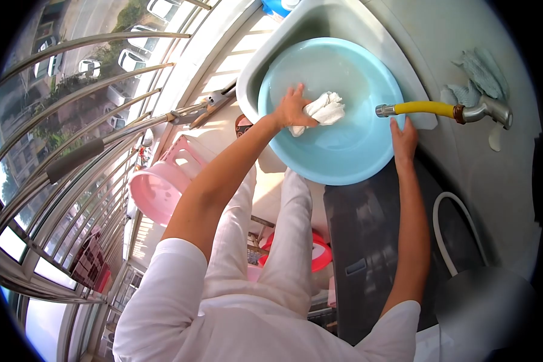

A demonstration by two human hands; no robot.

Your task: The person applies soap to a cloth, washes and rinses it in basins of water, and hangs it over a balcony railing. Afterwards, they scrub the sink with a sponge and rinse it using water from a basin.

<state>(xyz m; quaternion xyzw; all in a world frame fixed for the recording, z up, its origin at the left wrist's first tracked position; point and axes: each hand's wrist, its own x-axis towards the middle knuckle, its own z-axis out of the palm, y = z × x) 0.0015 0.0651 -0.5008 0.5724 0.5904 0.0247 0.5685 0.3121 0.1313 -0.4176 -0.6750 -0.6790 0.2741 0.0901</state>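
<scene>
A light blue basin [335, 160] sits tilted in a pale sink [247, 90], with cloudy water in its upper part. Inside it lies a bunched white cloth [327, 108]. My left hand [294, 110] is at the cloth's left side, fingers spread, the thumb lying over the cloth. At the basin's right rim is my right hand [404, 136], its fingers against the outside of the rim and partly hidden; the thumb and fingers are apart from each other. A yellow hose [425, 108] with a metal tip ends over the rim just above my right hand.
The hose joins a metal tap [495, 113] on the right wall, where grey-green cloths [482, 75] hang. A dark washer lid [368, 253] is below the basin. Pink basins [157, 192] stand at left, beside window bars [102, 142]. A red basin [321, 252] is on the floor.
</scene>
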